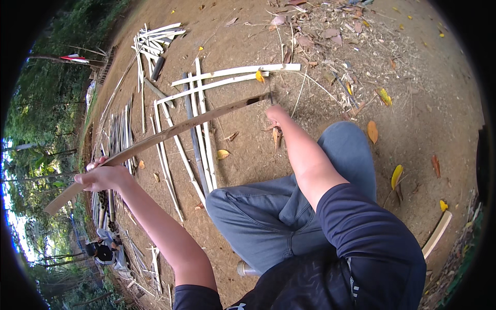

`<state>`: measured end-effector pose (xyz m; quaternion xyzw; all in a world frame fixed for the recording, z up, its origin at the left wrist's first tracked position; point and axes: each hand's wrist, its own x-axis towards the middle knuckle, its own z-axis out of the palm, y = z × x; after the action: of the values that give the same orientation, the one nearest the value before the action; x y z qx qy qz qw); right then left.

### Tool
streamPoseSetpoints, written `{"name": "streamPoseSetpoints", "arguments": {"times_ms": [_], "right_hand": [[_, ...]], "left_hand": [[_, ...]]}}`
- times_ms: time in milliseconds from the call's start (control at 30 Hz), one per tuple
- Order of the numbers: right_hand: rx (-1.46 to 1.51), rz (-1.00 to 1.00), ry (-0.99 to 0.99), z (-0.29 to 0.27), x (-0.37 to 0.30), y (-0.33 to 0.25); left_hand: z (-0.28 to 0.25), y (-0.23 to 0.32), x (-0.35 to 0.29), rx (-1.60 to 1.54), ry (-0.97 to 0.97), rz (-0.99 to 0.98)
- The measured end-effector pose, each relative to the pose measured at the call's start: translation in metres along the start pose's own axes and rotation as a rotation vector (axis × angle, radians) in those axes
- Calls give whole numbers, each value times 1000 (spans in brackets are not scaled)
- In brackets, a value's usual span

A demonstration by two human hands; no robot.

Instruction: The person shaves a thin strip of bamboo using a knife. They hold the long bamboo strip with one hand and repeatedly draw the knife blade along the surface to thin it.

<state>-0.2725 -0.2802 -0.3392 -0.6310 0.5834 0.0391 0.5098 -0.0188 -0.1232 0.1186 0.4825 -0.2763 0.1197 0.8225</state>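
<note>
A long split bamboo strip [178, 127] slants across the view from lower left to upper middle. My left hand [107, 177] is closed around it near its lower left end. My right hand [277, 115] is closed on the handle of a knife [271, 95], beside the strip's far end. The thin dark blade is seen nearly edge-on and meets or passes that end; I cannot tell whether it is in the wood. Beyond the held strip, pale peeled bamboo strips [235, 71] lie crossed on the ground, some running towards my left knee.
Further bamboo pieces lie in a pile [155, 39] at the far left and in a bundle [120, 132] on the left. Dry leaves [333, 36] and shavings litter the brown soil. Another person [108, 251] sits at the lower left. A pale strip [437, 235] lies at right.
</note>
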Motion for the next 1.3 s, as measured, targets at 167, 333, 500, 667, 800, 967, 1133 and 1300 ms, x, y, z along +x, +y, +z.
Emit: {"name": "streamPoseSetpoints", "arguments": {"times_ms": [167, 333, 500, 667, 800, 967, 1133, 1300], "right_hand": [[261, 122, 274, 1, -12, -7], [137, 145, 636, 38, -42, -32], [218, 155, 528, 24, -45, -25], [261, 80, 461, 23, -33, -12], [240, 272, 566, 26, -20, -12], [75, 150, 594, 23, -26, -20], [80, 58, 642, 29, -49, -26], [105, 8, 539, 21, -35, -10]], "left_hand": [[1, -1, -5, 108, 68, 66], [3, 0, -10, 120, 14, 85], [7, -3, -5, 104, 29, 50], [6, -8, 0, 98, 35, 53], [4, -11, 6, 118, 63, 20], [-3, -14, 8, 151, 63, 44], [-6, -17, 8, 137, 59, 60], [-8, -18, 11, 135, 82, 41]]}}
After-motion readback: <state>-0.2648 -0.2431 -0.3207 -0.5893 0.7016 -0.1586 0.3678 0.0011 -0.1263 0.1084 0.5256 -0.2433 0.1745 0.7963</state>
